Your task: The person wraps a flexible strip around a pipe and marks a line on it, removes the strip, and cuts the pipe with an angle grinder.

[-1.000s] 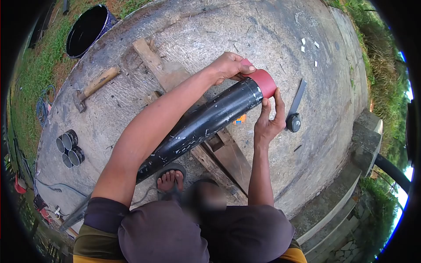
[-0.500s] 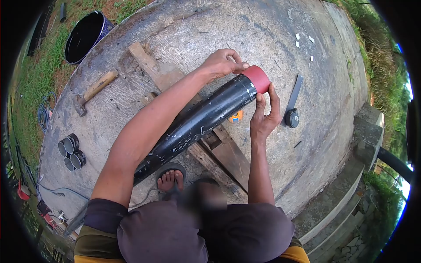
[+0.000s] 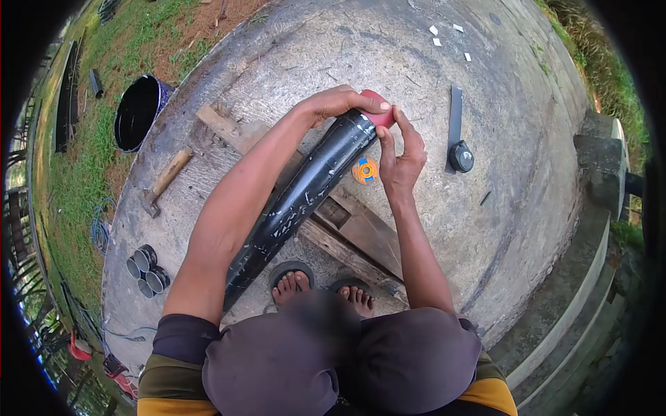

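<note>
A long black pipe (image 3: 305, 184) with pale scuffs slants up from beside my knees, crossing over wooden beams. A red band (image 3: 378, 105) sits around its far end. My left hand (image 3: 340, 104) reaches over the pipe, with its thumb pressing the band from above and the fingers curled behind. On the right side of the same band, my right hand (image 3: 402, 156) pinches the edge with thumb and index finger. The band's underside is hidden.
Wooden beams (image 3: 368, 239) lie under the pipe near my feet. An orange spool (image 3: 365, 170) and a dark coiled strip (image 3: 460, 157) are to the right. At left are a hammer (image 3: 166, 182), short pipe pieces (image 3: 148, 270) and a dark bucket (image 3: 142, 111). White scraps (image 3: 437, 41) lie at the back.
The view has shifted, so the pipe end appears further left and higher. My left thumb has moved onto the red band, and my right fingers have closed in nearer to it.
</note>
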`<state>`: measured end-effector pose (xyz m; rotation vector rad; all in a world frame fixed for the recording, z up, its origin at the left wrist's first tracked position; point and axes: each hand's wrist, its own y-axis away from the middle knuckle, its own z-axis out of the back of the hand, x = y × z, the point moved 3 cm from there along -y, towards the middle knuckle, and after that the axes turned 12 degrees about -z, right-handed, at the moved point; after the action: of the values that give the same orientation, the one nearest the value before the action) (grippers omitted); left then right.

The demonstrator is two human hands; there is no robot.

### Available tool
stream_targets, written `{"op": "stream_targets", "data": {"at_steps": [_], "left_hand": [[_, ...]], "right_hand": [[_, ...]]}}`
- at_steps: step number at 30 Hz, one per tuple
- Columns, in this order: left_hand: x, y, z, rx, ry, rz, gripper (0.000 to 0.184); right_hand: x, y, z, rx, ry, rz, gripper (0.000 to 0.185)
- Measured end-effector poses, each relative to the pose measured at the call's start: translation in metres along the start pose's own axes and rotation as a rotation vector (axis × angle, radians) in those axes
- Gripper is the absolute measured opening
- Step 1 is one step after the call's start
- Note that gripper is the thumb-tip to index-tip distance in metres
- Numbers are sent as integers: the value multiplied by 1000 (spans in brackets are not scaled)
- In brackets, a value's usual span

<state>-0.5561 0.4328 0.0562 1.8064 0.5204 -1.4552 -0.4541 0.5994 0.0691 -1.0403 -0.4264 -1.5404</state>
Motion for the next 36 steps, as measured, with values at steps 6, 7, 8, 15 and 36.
{"op": "stream_targets", "data": {"at_steps": [6, 7, 8, 15, 36], "left_hand": [[15, -12, -3, 77, 517, 144, 53], [15, -12, -3, 84, 550, 152, 53], [15, -12, -3, 88, 564, 170, 54], [13, -13, -7, 153, 539, 123, 62], [8, -13, -4, 110, 388, 158, 70]], "right_hand": [[-5, 0, -2, 3, -36, 11, 49], [-5, -1, -2, 12, -32, 15, 49], [-5, -1, -2, 30, -46, 1, 50], [-21, 6, 27, 24, -97, -125, 54], [-198, 17, 225, -202, 908, -665, 43]]}}
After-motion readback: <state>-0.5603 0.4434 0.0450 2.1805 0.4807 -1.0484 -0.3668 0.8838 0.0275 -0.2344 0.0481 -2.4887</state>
